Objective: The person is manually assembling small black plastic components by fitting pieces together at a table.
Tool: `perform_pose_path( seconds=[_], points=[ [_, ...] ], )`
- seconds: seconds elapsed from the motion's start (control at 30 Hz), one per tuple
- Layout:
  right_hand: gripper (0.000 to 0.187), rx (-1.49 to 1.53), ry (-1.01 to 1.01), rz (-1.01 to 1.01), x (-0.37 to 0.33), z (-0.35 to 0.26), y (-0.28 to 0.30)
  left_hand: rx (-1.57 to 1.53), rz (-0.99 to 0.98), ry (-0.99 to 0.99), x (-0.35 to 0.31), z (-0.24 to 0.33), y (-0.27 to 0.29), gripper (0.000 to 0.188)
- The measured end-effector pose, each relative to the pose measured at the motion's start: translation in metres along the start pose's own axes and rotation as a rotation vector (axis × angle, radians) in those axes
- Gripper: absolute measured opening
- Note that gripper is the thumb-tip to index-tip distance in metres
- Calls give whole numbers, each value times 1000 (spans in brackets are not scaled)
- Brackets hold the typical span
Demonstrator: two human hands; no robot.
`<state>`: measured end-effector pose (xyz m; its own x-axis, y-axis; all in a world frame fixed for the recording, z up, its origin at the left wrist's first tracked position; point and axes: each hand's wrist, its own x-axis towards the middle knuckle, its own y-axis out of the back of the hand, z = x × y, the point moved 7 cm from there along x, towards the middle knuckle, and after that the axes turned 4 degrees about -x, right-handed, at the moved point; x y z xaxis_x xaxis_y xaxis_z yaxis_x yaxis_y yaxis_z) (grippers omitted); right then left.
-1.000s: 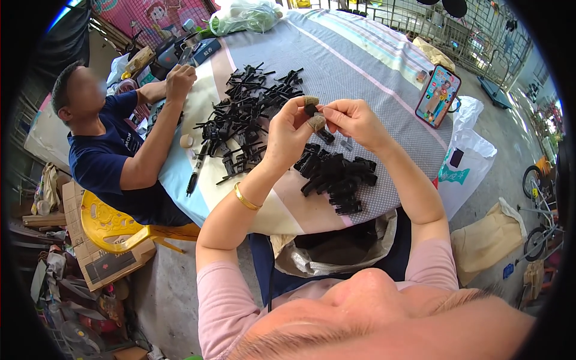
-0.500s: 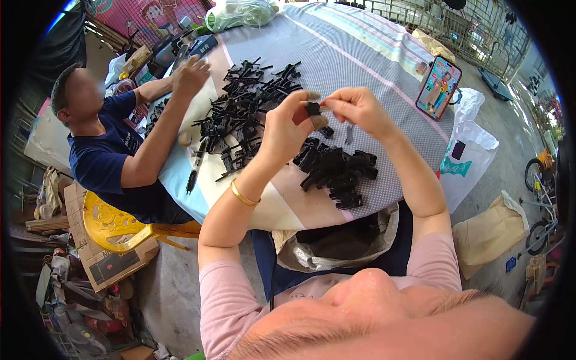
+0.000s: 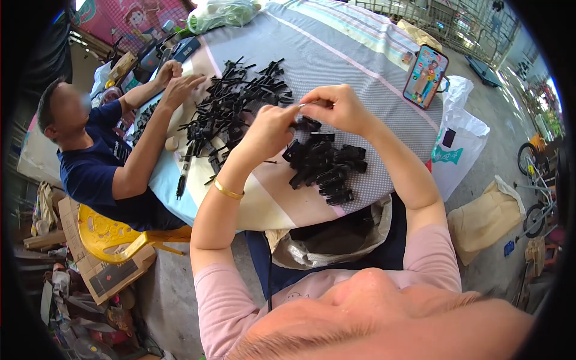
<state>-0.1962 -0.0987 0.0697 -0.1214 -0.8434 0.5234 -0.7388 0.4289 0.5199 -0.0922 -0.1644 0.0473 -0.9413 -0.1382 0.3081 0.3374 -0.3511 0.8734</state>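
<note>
My left hand (image 3: 271,131) and my right hand (image 3: 339,109) meet above the table, fingertips together. The left fingers are closed, the back of the hand hiding most of what they hold. The right thumb and forefinger pinch close against them; what lies between is too small and covered to name. Just below the hands lies a small black piece (image 3: 308,124). A heap of black clip-like plastic pieces (image 3: 324,165) sits nearer me, below my right hand. Beyond my left hand spreads a larger tangle of thin-armed black pieces (image 3: 234,99).
A co-worker in a dark blue shirt (image 3: 90,162) sits at the left, both hands over the table. A phone (image 3: 426,77) stands at the right edge by a white bag (image 3: 462,141). An open woven sack (image 3: 288,255) is at my lap. A black pen-like tool (image 3: 182,180) lies left.
My left hand has turned, so the black piece seen in its fingers is now hidden. My right fingers have closed in against it. The co-worker's hands have lowered and separated; the view has shifted slightly.
</note>
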Motion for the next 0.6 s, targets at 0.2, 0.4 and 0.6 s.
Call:
perform_pose_path(
  seconds=[0.2,0.4,0.6],
  points=[
    [21,-15,261,-46,-10,-42,-8,-303,413,156,-2,-4,31,45],
    [10,1,319,165,-11,-44,0,-959,367,240,1,-10,3,39],
    [18,405,-98,169,-2,4,5,-1212,260,211,3,15,1,38]
  ],
)
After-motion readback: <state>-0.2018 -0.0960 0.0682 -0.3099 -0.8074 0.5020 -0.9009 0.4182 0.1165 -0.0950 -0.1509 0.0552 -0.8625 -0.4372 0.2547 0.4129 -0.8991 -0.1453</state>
